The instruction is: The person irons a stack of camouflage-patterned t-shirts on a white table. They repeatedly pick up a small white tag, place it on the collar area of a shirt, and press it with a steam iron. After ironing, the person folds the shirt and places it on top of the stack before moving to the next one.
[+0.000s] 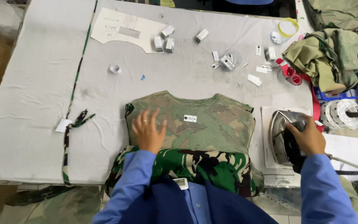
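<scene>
The left hand [148,132] lies flat with the fingers spread wide on the camouflage shirt [204,120], near its left shoulder. The shirt is folded on the near middle of the desk [34,95], and a small white label [190,118] sits below its collar. The right hand [309,137] is closed around the handle of the iron [284,135], which rests just right of the shirt.
</scene>
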